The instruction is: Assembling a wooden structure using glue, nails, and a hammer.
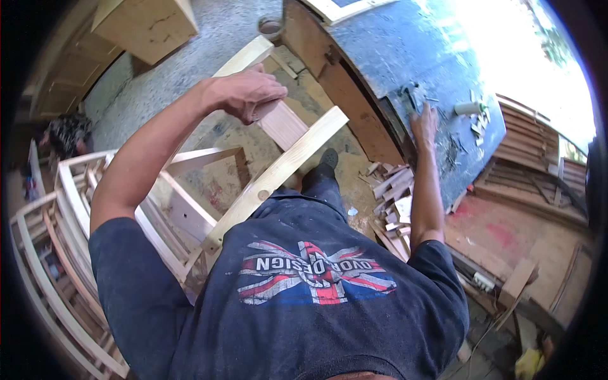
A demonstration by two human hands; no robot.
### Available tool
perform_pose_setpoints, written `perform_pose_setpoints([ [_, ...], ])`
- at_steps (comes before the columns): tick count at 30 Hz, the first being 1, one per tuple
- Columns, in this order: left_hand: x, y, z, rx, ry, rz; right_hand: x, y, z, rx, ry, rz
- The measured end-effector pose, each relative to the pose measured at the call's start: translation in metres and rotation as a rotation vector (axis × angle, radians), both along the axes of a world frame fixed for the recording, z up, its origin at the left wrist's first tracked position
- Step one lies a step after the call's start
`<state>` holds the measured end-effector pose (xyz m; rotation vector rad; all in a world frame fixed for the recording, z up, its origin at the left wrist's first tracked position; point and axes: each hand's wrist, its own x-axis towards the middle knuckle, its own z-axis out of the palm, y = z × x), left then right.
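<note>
My left hand point(253, 95) is closed on a pale wooden frame, at its flat crosspiece point(285, 125). One long rail point(285, 168) of this frame runs from beside my left hip up toward the bench. The other rail's end point(244, 56) sticks out beyond my knuckles. Over on the workbench point(373, 47), my right hand point(424, 128) reaches out with its fingers extended. Their tips are at a dark metal tool point(413, 95), whose kind I cannot make out. Loose nails point(453, 149) lie scattered to the right of that hand.
A pale cylinder point(467, 108) lies on the bench by wood scraps. Offcuts point(394, 187) are heaped on the floor against the bench. Several wooden frames point(63, 253) stand stacked at my left. A wooden box point(145, 25) is at the far left, near another person point(68, 136).
</note>
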<state>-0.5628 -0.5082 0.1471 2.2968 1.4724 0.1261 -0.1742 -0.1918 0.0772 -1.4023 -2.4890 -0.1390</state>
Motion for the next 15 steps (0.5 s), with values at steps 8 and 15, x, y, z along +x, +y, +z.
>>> perform_pose_setpoints([
  [8,0.003,-0.008,0.000,-0.009,0.056,0.050,0.073,0.073,-0.106,-0.231,-0.186,-0.059],
  [15,0.022,-0.078,0.000,0.437,-0.260,0.562,0.026,-0.014,0.001,-0.430,0.334,-0.008],
])
